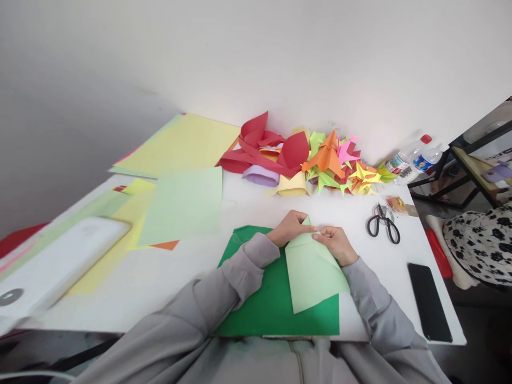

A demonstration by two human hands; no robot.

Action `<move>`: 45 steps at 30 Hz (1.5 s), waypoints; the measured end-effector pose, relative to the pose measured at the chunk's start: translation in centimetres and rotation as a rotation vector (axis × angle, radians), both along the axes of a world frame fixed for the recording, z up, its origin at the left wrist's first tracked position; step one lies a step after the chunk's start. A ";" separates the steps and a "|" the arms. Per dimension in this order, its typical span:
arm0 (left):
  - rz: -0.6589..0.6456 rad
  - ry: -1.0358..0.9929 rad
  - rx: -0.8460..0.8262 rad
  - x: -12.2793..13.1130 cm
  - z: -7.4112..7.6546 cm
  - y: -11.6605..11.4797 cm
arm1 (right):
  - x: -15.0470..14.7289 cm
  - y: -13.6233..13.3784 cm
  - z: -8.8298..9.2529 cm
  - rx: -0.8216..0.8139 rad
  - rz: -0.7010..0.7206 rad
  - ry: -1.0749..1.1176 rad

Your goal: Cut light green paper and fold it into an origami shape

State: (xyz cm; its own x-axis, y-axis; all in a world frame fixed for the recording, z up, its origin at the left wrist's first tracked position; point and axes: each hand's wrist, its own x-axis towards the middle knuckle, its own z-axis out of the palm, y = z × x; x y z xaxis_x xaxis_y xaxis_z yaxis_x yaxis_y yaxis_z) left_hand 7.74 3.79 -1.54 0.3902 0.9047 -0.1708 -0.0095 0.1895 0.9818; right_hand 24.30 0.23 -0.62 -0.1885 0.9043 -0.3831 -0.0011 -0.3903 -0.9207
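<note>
Both hands grip a partly folded sheet of pale green paper (314, 272) near its narrow, pointed top. My left hand (292, 228) is closed on the upper left side, thumb stretched across the paper. On the upper right edge, my right hand (336, 242) pinches the paper between thumb and fingers. The wide lower end of the sheet hangs toward me, its right edge slightly curled. Beneath it, a dark green sheet (256, 298) lies flat on the white table (192, 277) at the front edge. My left forearm crosses over that dark green sheet.
Red paper pieces (256, 152) and folded paper shapes (328, 157) are heaped at the back. Two bottles (404, 154) stand behind black-handled scissors (383, 223). A black phone (430, 301) lies at right. Left are a pale green sheet (184, 205), yellow sheets (192, 141) and a white device (68, 261).
</note>
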 end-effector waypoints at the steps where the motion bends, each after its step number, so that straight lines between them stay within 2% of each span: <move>1: 0.004 -0.001 -0.001 0.0 -0.1 0.0 | 0.0 0.0 0.0 -0.003 -0.003 -0.003; 19: 0.036 0.002 0.033 0.1 -0.4 0.1 | 0.2 0.0 -0.5 -0.012 -0.001 -0.001; 26: 0.016 -0.081 -0.048 0.1 -0.4 0.2 | 0.1 0.0 -0.1 0.010 0.004 0.025; 34: 0.044 -0.159 -0.182 0.3 -0.2 0.1 | 0.2 0.1 0.1 -0.036 0.004 0.038; 38: 0.050 -0.165 -0.175 0.4 -0.2 0.0 | 0.2 0.1 0.1 -0.036 0.004 0.043; 45: 0.138 -0.185 -0.161 0.4 0.0 0.1 | 0.3 0.1 -0.4 -0.018 0.006 0.025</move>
